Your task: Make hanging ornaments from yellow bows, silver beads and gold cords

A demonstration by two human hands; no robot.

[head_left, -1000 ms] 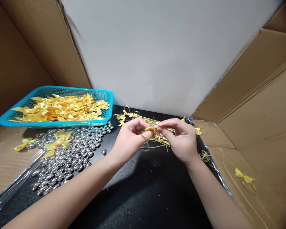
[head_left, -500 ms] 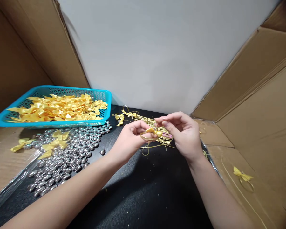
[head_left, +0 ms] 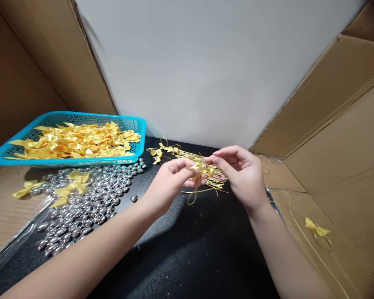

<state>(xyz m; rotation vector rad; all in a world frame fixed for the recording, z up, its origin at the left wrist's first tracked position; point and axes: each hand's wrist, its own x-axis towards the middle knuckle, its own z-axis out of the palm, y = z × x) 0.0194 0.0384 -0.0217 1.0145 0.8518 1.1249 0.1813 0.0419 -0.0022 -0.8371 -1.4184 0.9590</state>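
My left hand (head_left: 168, 185) is closed on a yellow ribbon bow (head_left: 208, 169), holding it between thumb and fingers above the black table. A small shiny bead or bell shows at the bow's middle. From the bow a thin gold cord loop (head_left: 192, 198) hangs below the left fingers. Just above and right of the bow, my right hand (head_left: 244, 176) is closed in a pinch of thumb and forefinger; what lies between the tips is too small to tell. Behind both hands lies a bundle of gold cords (head_left: 220, 185), partly covered by them.
At the left a blue basket (head_left: 144, 139) holds many yellow bows. Silver bells (head_left: 90, 203) are spread before it, with a few loose bows (head_left: 71, 187) on top. Finished-looking bows (head_left: 157, 155) lie at the back; another bow with a loop (head_left: 318, 227) rests on cardboard at right.
The bow has turned in my left fingers, and its cord loop has swung from the left side to hang lower. My right fingertips have shifted slightly right.
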